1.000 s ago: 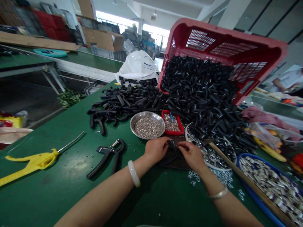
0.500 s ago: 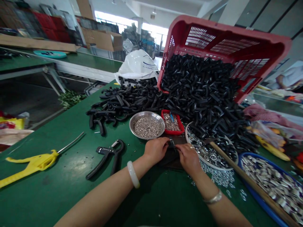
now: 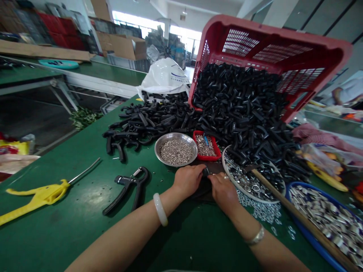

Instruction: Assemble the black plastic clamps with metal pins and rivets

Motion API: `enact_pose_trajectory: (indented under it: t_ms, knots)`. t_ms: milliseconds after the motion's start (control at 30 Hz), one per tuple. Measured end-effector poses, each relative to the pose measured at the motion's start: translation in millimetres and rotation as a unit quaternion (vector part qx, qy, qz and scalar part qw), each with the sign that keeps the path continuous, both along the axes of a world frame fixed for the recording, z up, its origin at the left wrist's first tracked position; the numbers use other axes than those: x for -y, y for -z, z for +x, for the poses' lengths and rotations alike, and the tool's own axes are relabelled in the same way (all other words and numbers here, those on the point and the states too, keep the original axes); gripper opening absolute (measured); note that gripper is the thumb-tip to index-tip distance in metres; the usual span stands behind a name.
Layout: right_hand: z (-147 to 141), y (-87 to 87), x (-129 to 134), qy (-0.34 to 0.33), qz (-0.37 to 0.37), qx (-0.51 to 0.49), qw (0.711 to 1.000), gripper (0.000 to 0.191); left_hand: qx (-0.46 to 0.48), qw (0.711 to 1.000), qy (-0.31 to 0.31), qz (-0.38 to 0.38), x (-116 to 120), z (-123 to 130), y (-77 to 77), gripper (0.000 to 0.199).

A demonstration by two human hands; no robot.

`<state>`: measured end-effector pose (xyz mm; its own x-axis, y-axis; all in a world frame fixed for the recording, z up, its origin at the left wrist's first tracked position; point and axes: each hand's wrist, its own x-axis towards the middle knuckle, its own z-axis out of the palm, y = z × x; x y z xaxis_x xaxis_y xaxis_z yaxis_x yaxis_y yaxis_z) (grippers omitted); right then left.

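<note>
My left hand [image 3: 189, 180] is closed, thumb and fingers pinching a small black part [image 3: 205, 172]. Right beside it my right hand [image 3: 225, 190] is closed too, its fingertips at a shiny bit by that part; what they grip is too small to make out. Under both hands lies a dark block or pad [image 3: 205, 190]. Just beyond them stand a steel bowl [image 3: 156, 153] of small metal pieces and a red tray [image 3: 217, 154] with pins and a blue-handled tool. To the left lies a black hand grip exerciser [image 3: 138, 192] with a spring.
A tipped red crate [image 3: 312, 41] spills black handles [image 3: 241, 98] over the table's back. On the right are a white tray [image 3: 227, 166] of metal parts, a hammer [image 3: 283, 198] and a blue basin [image 3: 297, 223] of metal sleeves. A yellow air gun [image 3: 48, 194] lies left.
The small part between my fingers has turned: a metallic piece showed there before, now its black side shows. My hands have barely shifted, and the right fingers have curled closer.
</note>
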<state>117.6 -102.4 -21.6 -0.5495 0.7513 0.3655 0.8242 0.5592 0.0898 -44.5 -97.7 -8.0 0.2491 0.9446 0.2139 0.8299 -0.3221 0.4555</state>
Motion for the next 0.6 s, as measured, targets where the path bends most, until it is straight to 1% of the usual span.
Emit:
enact_pose_trajectory:
  t_ms: [100,167,267,367,500,600]
  knots:
    - [1,-1.1,5,0.016,-0.016,0.046,0.999,0.031,-0.023,1.000,0.003,0.002,-3,6,-2.1,0.041]
    - [6,3.1,9,0.027,-0.025,0.044,0.998,0.036,-0.038,0.999,0.017,0.005,-7,11,-2.8,0.048]
    - [19,13.5,15,0.038,-0.021,-0.006,0.999,0.040,-0.067,0.996,0.065,0.012,-14,16,-1.7,0.056]
    - [30,20.7,20,0.037,-0.011,-0.088,0.995,0.036,-0.108,0.988,0.106,0.027,-21,19,-0.7,0.058]
    - [35,21.6,22,0.014,-0.030,-0.144,0.989,0.033,-0.154,0.974,0.156,0.062,-26,19,-5.7,0.058]
    - [35,21.0,22,0.007,-0.049,-0.148,0.988,0.033,-0.167,0.966,0.178,0.086,-28,17,-14.1,0.058]
